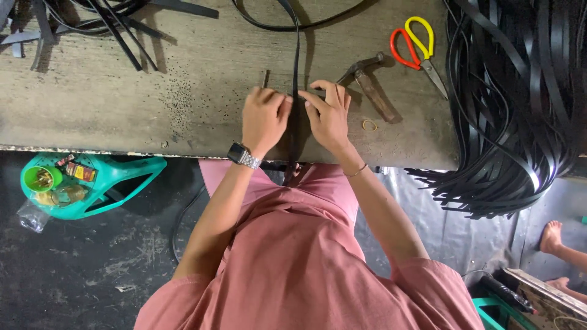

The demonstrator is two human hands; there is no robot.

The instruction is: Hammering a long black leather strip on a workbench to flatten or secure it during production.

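Observation:
A long black strap runs from the far edge of the worn wooden table down to me and over the near edge. My left hand, a watch on its wrist, pinches the strap from the left. My right hand grips it from the right, fingers bent over it. Both hands meet at the strap near the table's front edge. What lies under the fingers is hidden.
A hammer lies just right of my right hand, a rubber band beside it. Red and yellow scissors sit further back. A large bundle of black straps hangs at the right. A green stool stands lower left; another person's feet show lower right.

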